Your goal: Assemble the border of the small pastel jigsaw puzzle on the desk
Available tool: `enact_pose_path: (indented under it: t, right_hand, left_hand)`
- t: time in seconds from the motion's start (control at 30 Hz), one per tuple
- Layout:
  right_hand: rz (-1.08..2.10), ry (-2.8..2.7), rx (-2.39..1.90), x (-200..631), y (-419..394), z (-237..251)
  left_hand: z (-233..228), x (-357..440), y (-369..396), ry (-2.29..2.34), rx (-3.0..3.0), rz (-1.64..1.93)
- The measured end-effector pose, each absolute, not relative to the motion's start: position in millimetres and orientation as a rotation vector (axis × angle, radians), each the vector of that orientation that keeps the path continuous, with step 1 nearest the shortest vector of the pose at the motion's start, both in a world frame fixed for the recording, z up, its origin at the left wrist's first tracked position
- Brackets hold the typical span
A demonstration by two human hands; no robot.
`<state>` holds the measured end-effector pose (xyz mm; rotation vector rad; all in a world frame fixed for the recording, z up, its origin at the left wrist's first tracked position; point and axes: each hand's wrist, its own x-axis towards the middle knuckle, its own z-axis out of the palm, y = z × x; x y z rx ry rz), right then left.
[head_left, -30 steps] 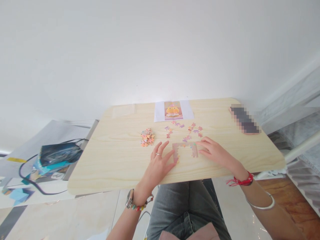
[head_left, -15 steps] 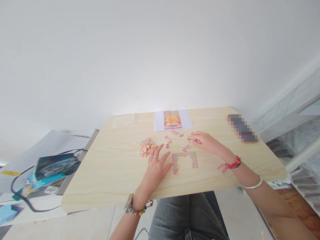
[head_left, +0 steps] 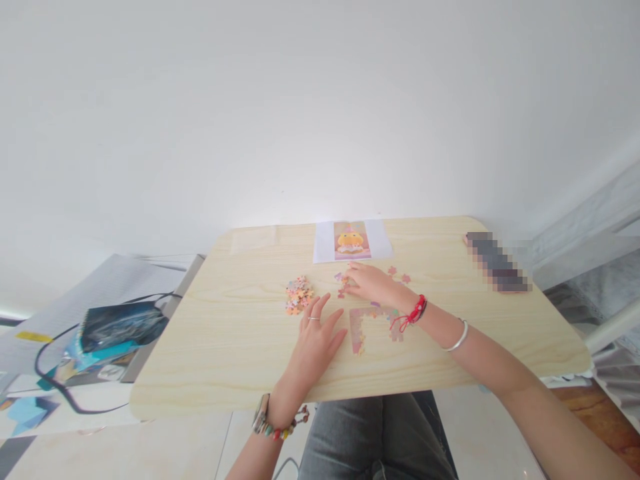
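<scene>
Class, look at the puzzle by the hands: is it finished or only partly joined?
Partly joined: the puzzle frame forms an open arch, with loose pieces lying apart.

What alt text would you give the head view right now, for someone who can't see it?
The right hand reaches over loose purple puzzle pieces, while the left hand rests flat beside a partly built puzzle frame on a pale wooden table. A reference picture lies beyond.

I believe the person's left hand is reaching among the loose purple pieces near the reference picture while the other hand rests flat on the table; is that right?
Not quite: in the head view the right hand reaches among the loose purple pieces near the reference picture, while the left hand rests flat on the table.
</scene>
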<state>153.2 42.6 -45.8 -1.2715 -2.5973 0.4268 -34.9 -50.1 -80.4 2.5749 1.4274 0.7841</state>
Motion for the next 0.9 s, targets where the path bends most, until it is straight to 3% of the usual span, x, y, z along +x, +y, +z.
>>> enact_pose_path:
  t: [0.47,0.73,0.9]
  right_hand:
    - [0.422,-2.64,-1.353,164,32,-38]
    - [0.381,-2.729,-1.096,152,38,-41]
    - [0.456,-2.689,-1.172,143,38,-39]
  left_hand:
    - [-79,-36,-53,1.474,2.554,0.818]
    - [-76,-36,-54,1.53,2.547,0.875]
    - [-78,-42,-57,1.536,2.564,0.867]
